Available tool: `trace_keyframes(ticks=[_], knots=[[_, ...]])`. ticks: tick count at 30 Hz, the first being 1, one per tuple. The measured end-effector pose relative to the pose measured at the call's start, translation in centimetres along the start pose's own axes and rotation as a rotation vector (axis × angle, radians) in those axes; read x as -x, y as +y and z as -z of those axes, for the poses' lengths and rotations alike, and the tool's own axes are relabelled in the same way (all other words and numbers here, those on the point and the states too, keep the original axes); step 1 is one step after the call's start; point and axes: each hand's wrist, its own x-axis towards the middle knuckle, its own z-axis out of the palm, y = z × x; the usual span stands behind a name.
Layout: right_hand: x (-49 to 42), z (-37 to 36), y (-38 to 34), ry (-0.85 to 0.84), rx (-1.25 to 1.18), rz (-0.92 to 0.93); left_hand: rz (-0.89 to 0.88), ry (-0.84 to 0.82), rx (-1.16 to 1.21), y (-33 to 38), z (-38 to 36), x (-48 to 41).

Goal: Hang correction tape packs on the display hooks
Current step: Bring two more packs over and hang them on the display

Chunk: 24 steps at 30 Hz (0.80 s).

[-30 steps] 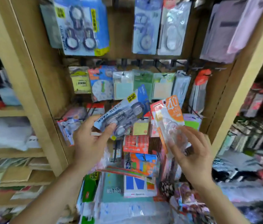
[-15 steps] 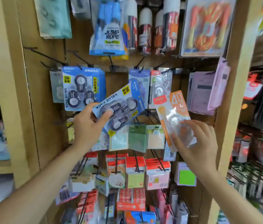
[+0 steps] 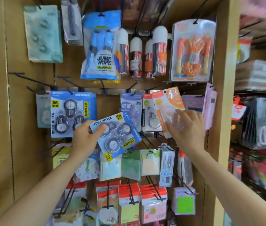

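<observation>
View tilted up; wooden pegboard fuller, hooks bare left.

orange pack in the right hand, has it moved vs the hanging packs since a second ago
Yes. The orange pack rose from the lower rows to the hook row, now overlapping the hanging red-topped pack, held by the right hand.

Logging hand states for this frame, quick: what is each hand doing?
Left hand: closed on the blue value pack, tilted.
Right hand: holding the orange pack up near its hook.
</observation>
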Motion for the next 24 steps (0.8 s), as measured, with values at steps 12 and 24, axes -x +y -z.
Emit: trace_keyframes(ticks=[12, 24], knots=[[-1.6, -1.6, 0.2, -0.092, 0.144, 0.012, 0.054, -0.027, 0.06, 1.0, 0.0, 0.4], [-4.4, -5.7, -1.7, -0.27, 0.277, -0.036, 0.208, 0.279, 0.453, 2.1, 4.3, 2.7]])
